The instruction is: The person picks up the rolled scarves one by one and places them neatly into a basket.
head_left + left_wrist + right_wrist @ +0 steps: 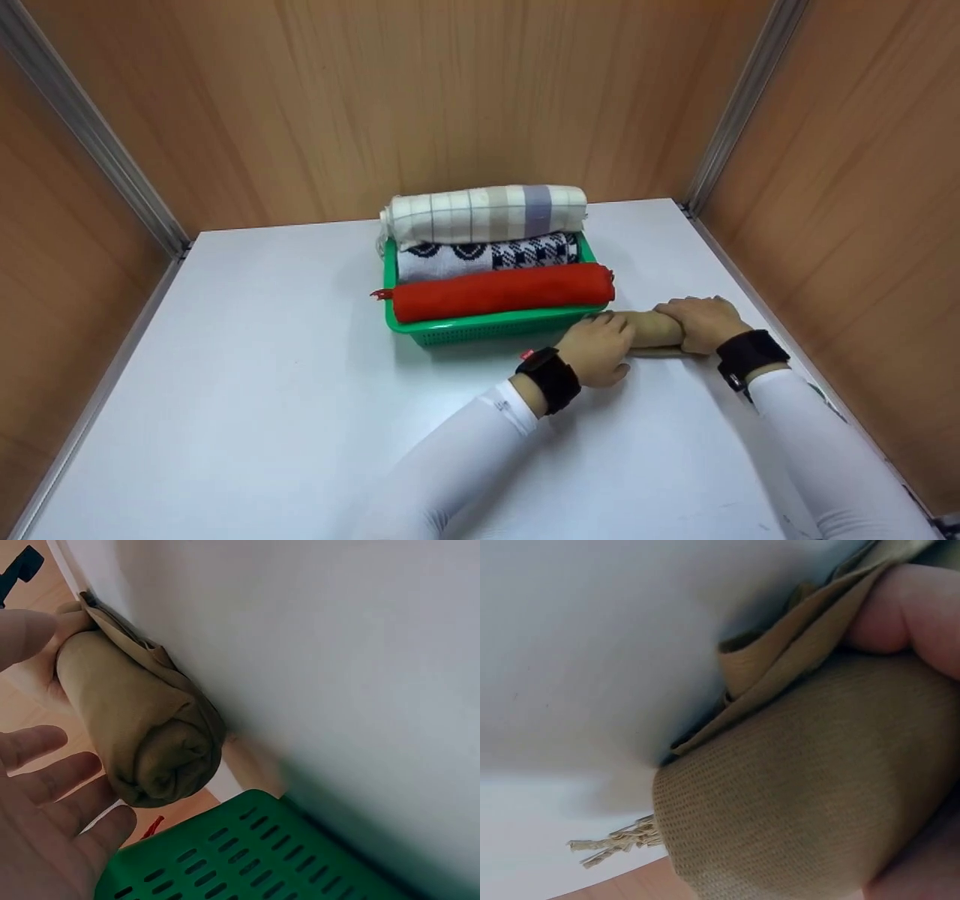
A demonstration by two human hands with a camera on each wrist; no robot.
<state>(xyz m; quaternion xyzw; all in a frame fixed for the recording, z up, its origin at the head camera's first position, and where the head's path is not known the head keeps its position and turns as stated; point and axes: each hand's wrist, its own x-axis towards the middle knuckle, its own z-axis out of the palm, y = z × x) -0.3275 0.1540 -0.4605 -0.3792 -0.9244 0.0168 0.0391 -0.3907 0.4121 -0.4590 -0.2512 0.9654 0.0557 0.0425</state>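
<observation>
A tan rolled-up scarf (654,330) lies on the table at the right, beside the basket's front right corner. My right hand (705,324) grips its right part. In the right wrist view the thumb (907,615) lies by a loose flap along the roll, and a short fringe (622,840) sticks out at the end. My left hand (596,350) is at the roll's left end. Its fingers (71,772) are spread and loosely extended beside the spiral end in the left wrist view, not curled round it.
A green perforated basket (487,330) holds a red roll (502,292), a grey-and-black patterned roll (446,264) and a plaid roll (487,215). Wooden panels (450,97) enclose the white table (247,375) at the back and both sides; the right panel stands close to my right arm.
</observation>
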